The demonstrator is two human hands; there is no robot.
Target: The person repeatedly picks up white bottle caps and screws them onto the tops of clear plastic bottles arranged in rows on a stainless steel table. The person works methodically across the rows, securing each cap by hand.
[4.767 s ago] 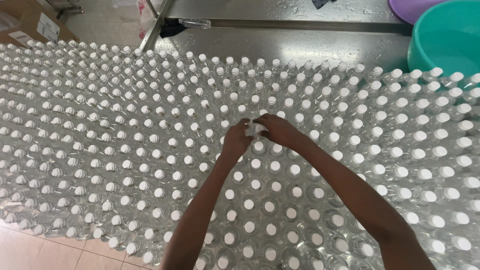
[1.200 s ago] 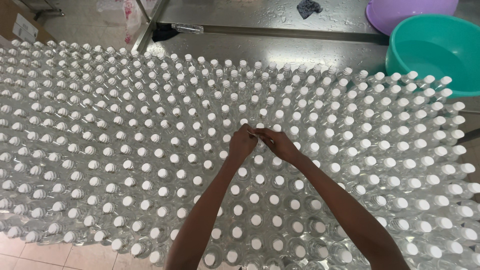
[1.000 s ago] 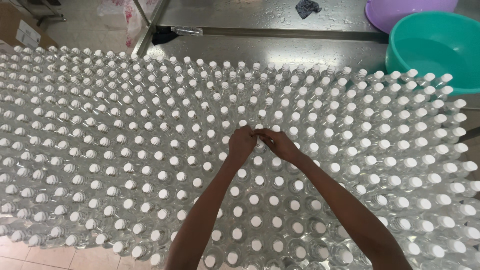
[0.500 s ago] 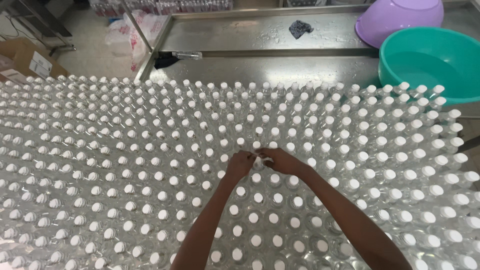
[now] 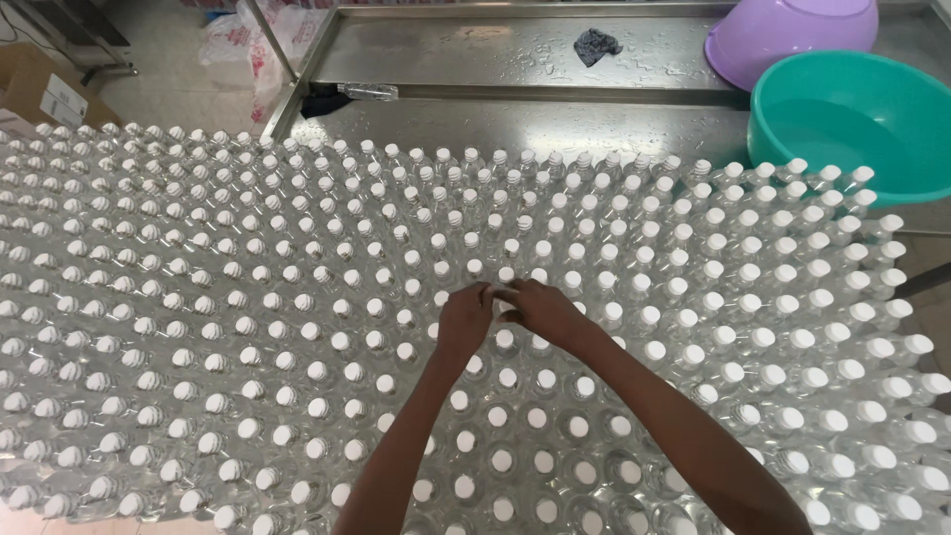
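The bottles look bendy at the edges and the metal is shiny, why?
Head view: wide lens curves the bottles near the edges; overhead light glares off the wet steel counter; both hands, left hand and right hand, look sharp.

Capped bottles (image 5: 297, 327) stand packed in rows across the near ground, filling it from the left edge to the right. Behind them runs a wet metal bench (image 5: 515, 59). On it lie a crumpled cloth (image 5: 597, 44) near the middle and, to the right, two basins (image 5: 852, 119), one behind the other. A cardboard box (image 5: 45, 94) sits far left.
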